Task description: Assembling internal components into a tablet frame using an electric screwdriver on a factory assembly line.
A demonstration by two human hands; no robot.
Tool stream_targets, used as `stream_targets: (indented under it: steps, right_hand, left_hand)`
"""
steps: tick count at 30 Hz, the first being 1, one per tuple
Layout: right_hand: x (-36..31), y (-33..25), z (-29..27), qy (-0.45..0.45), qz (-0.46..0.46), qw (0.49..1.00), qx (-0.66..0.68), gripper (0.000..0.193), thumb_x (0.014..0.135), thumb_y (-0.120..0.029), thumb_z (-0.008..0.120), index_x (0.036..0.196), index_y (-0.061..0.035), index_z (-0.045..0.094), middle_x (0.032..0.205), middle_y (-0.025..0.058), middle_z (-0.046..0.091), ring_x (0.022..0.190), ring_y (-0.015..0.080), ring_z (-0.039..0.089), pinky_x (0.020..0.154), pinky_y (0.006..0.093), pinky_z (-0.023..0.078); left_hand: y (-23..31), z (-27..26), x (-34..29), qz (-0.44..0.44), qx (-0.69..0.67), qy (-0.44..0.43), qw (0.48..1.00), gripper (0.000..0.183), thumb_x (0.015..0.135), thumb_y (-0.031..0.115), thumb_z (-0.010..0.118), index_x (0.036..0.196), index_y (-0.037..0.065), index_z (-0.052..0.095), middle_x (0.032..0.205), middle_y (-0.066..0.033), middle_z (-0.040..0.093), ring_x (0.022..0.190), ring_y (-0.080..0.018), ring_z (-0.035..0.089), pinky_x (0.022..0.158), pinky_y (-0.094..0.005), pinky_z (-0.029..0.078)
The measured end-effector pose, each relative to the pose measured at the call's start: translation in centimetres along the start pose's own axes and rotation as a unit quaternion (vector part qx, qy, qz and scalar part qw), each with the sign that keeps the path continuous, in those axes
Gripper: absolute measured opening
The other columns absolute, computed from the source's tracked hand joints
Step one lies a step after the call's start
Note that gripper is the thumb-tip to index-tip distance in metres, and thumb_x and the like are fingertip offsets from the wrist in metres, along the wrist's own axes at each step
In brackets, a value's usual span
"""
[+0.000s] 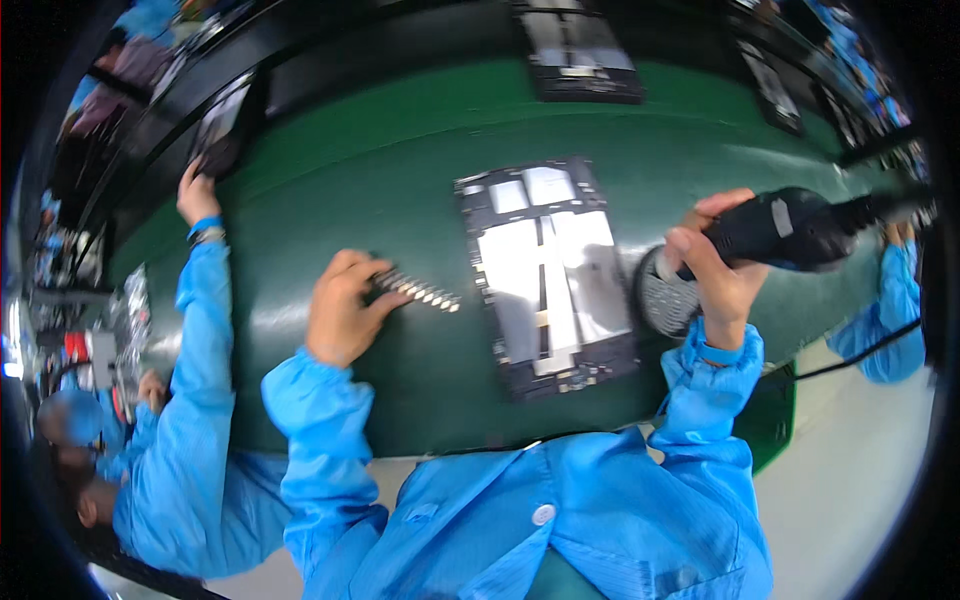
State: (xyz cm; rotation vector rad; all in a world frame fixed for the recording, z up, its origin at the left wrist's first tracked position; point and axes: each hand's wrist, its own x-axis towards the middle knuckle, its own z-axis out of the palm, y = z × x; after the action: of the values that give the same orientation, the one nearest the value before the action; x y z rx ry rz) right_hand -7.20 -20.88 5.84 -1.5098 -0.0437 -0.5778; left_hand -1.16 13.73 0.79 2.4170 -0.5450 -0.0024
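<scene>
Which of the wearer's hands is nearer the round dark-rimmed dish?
Right. The right hand partly overlaps the dish in view; the left hand is well to its left, across the opened tablet.

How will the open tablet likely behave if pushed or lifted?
The tablet probably lifts as one stiff slab, since it lies flat and unbent. It looks fragile: small parts sit exposed along its near edge. Low and wide, it should slide on the green table rather than roll or tip.
</scene>
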Motion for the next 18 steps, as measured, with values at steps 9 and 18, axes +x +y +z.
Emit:
stream_targets:
  steps: [9,18]
  right_hand:
    - [1.1,1.5,-4.2,0.087,-0.032,0.993,0.074,0.027,0.070,0.010,0.068,0.089,-0.0001,0.053,0.063,0.0087,0.058,0.048,0.0158,0.056,0.044,0.0270,0.046]
    - [0.9,2.0,-3.8,0.058,-0.016,0.997,0.042,0.029,0.070,0.010,0.069,0.092,0.0008,0.053,0.063,0.0084,0.058,0.048,0.0156,0.057,0.044,0.0267,0.046]
  left_hand:
    - [-1.1,-0.1,-0.6,-0.085,-0.020,-0.026,0.996,0.025,0.060,-0.002,0.078,0.078,-0.001,0.060,0.072,-0.0057,0.056,0.057,-0.0115,0.049,0.051,-0.0239,0.041]
    - [-0.7,-1.1,-1.2,-0.244,-0.272,-0.079,0.928,0.020,0.069,-0.015,0.068,0.085,-0.005,0.059,0.069,-0.0024,0.059,0.065,-0.0078,0.059,0.062,-0.0187,0.049]
